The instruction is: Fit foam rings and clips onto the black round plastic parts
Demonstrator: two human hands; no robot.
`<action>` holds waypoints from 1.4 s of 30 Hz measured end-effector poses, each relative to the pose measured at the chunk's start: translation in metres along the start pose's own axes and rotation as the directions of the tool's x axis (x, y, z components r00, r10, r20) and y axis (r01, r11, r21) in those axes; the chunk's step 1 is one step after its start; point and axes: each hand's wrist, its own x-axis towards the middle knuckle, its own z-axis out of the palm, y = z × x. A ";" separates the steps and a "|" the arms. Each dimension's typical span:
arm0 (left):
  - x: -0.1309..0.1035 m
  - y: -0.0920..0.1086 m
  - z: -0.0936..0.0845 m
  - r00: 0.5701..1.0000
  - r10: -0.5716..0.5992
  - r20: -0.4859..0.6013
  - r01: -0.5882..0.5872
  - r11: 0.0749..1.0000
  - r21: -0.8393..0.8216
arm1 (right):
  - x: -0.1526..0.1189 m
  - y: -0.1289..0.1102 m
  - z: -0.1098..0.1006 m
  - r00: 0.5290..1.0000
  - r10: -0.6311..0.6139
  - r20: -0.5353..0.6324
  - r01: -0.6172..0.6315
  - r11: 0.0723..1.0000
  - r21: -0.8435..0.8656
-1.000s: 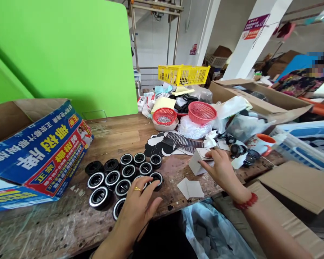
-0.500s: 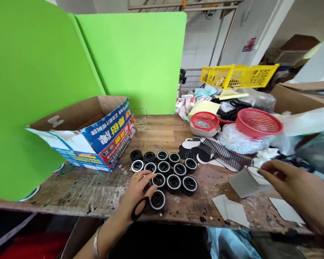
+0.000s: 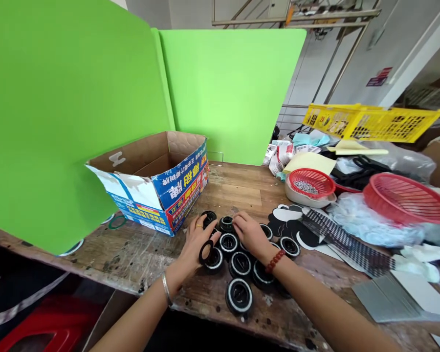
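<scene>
Head view: on the worn wooden table [image 3: 238, 183], paint-spotted and scuffed along the near edge, black wheel-like pieces [image 3: 239, 295] with pale rims, clustered around and between both hands. Left hand [image 3: 196, 244] loosely spread, fingers bent over the cluster, black ring [image 3: 201, 258] against the thumb side; grasp impossible to confirm. Right hand [image 3: 250, 235] with fingertips drawn together at a rear piece; grip likewise unconfirmed. Left of the cluster, open blue-printed carton [image 3: 181, 189]. To the right, black-and-white cut-outs [image 3: 288, 227], checked strip [image 3: 337, 234], grey card stack [image 3: 392, 296] and red baskets [image 3: 312, 183]. Behind, green panels [image 3: 227, 93], yellow crate [image 3: 374, 124], metal frame [image 3: 297, 19] and grey wall [image 3: 304, 73]. Lower left, red stool [image 3: 55, 325].
</scene>
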 end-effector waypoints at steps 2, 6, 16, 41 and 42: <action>0.002 0.000 0.001 1.000 0.007 0.029 -0.008 1.000 0.005 | 0.003 0.003 0.007 0.999 -0.018 0.046 0.020 0.999 -0.025; 0.005 0.000 -0.002 0.995 0.058 0.084 -0.061 0.998 0.029 | 0.003 0.005 0.002 0.989 -0.064 0.135 0.072 0.996 -0.048; 0.014 0.021 -0.021 0.989 0.079 0.124 -0.106 0.966 0.235 | 0.008 0.003 -0.010 0.961 0.106 0.255 -0.069 0.986 -0.152; -0.010 0.045 -0.015 0.894 0.403 -0.195 -0.415 0.910 -0.020 | -0.261 0.025 -0.189 0.721 0.320 -0.615 -0.631 0.668 -0.393; -0.010 0.050 -0.014 0.889 0.416 -0.191 -0.428 0.903 -0.028 | -0.264 0.014 -0.191 0.698 0.319 -0.641 -0.636 0.687 -0.351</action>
